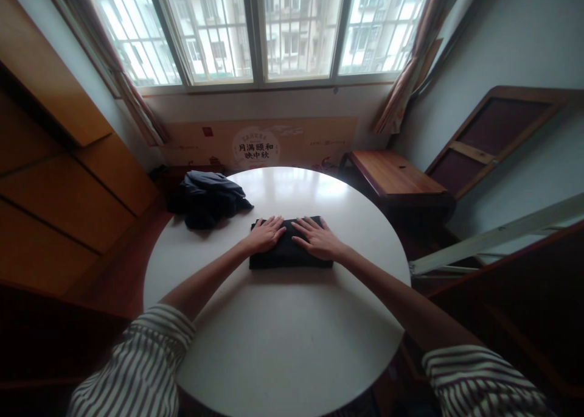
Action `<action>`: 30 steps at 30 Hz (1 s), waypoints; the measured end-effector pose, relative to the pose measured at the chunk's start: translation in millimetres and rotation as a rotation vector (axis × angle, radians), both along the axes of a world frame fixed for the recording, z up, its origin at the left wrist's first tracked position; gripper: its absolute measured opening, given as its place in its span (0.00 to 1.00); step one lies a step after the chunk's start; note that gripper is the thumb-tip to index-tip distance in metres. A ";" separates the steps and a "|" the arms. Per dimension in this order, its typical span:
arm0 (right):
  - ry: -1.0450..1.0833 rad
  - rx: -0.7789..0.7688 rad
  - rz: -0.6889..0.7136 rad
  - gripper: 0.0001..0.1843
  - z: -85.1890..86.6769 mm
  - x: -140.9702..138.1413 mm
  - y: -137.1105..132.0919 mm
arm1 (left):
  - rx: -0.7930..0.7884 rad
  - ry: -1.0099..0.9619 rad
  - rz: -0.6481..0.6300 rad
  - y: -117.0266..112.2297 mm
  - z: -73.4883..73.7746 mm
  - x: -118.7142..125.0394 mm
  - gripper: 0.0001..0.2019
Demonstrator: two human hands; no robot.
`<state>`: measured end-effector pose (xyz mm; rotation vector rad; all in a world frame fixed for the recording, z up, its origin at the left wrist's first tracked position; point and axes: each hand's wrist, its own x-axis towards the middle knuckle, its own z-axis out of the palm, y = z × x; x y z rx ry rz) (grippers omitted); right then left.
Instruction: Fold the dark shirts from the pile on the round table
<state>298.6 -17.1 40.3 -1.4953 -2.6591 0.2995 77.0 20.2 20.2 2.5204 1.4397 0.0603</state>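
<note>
1. Heap of dark clothing (212, 195) is lying crumpled over the far-left edge of the white table (283, 338).
2. Brown cabinet (45, 228) is standing off the left edge.
3. Printed banner (314, 134), with Chinese characters, is covering the wall beyond the far edge.
4. Curtains (139, 109) are hanging either side of the barred window (301, 33).
5. Wooden-topped low furniture (387, 170) is standing just past the far-right edge.

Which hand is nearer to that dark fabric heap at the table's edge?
The left hand: it lies on the left part of the folded black cloth, rightward of the dark fabric heap; the right hand lies on the right part, farther off.
</note>
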 end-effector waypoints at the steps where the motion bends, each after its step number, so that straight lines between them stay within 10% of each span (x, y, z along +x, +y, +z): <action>1: -0.011 -0.005 -0.034 0.34 -3.3 7.4 2.6 | -0.001 0.005 0.022 1.7 -1.2 -6.1 0.27; 9: 0.008 0.051 -0.239 0.31 1.7 44.5 -0.7 | 0.090 -0.041 0.094 -2.1 20.1 -38.3 0.24; 16: 0.071 0.218 0.234 0.39 8.5 39.2 -55.9 | 0.322 -0.206 -0.436 -63.8 17.5 -61.4 0.26; 22: -0.029 0.230 0.199 0.42 4.2 23.4 -61.0 | 0.355 -0.182 -0.464 -72.0 1.5 -70.9 0.26; 26: 0.064 0.166 0.183 0.38 20.0 5.2 -57.2 | 0.282 -0.335 -0.408 -68.0 36.8 -53.5 0.21; 30: 0.474 -0.003 0.014 0.26 58.3 2.7 -60.2 | 0.214 -0.644 -0.217 -57.2 112.7 -33.9 0.22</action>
